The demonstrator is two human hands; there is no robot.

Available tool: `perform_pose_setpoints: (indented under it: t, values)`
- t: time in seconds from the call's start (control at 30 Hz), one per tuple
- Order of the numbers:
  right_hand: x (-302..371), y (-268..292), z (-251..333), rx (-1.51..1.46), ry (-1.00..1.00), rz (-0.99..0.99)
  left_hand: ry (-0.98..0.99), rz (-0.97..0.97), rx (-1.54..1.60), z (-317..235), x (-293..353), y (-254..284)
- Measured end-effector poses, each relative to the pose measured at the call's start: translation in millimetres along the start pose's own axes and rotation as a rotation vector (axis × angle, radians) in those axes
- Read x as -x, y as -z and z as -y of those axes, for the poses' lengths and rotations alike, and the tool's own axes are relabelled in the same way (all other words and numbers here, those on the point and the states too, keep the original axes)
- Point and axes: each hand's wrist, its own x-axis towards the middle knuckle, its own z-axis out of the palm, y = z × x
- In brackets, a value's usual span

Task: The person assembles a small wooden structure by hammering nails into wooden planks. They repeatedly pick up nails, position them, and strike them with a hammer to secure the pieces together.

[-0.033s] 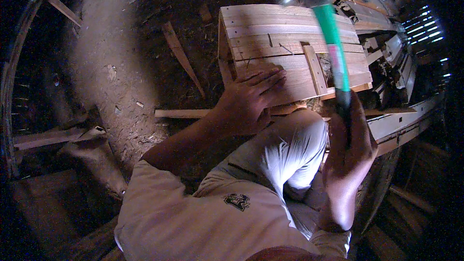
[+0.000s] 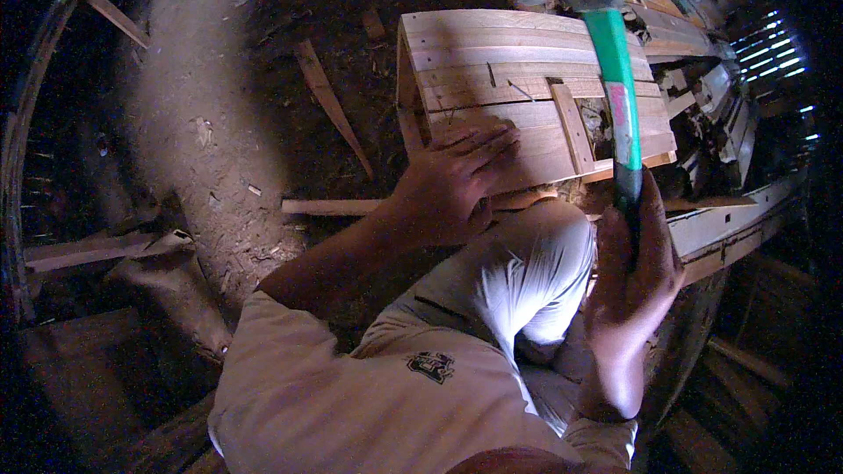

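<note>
My left hand (image 2: 452, 180) lies on the near left part of a slatted wooden crate (image 2: 536, 136), its fingers stretched out along the boards. Gripped in my right hand (image 2: 639, 259) is a hammer (image 2: 620, 79) with a green handle and a dark metal head. The hammer is raised, and its head covers the crate's far right corner from sight. Two nails show on the slats beyond my left fingertips: one nail (image 2: 492, 75) and a second nail (image 2: 522, 90). A short wooden strip (image 2: 572, 127) lies across the slats beside a square opening.
A long thin board (image 2: 329, 207) runs beneath my left forearm. Narrow wood scrap (image 2: 332, 105) lies on the dirt floor (image 2: 211, 158) to the left. Broken timber (image 2: 711, 92) is heaped right of the crate, and a pale beam (image 2: 738, 224) passes beyond my right hand. My bent knee (image 2: 562, 237) is against the near side.
The hammer has shifted slightly to the right, with its head a little higher. My left hand and the crate have stayed in place.
</note>
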Motion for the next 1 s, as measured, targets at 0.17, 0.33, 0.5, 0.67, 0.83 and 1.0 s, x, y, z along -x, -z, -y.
perform_pose_setpoints:
  t: [0.17, 0.33, 0.5, 0.67, 0.83, 1.0]
  values:
    - [7.9, -7.6, -12.4, 0.046, 0.048, 0.414, 0.004, 0.035, -0.004, 1.1, -2.1, -0.4]
    - [2.0, -0.3, -5.6, 0.004, -0.018, 0.000, 0.007, 0.016, 0.006, -1.1, -0.8, -1.2]
    - [6.0, -8.1, -14.2, 0.054, 0.101, 0.401, 0.009, 0.129, -0.047, 1.1, 0.0, -5.7]
    - [8.5, 6.7, -3.6, 0.058, -0.065, 0.244, 0.022, 0.080, 0.027, 2.7, 0.6, -0.3]
    - [32.7, -3.2, -41.4, -0.189, -0.200, 0.526, 0.007, 0.114, -0.007, 0.0, -3.3, -0.4]
    - [40.0, 5.8, -45.7, -0.267, -0.425, 0.595, -0.029, 0.148, -0.038, 5.2, -3.8, 1.1]
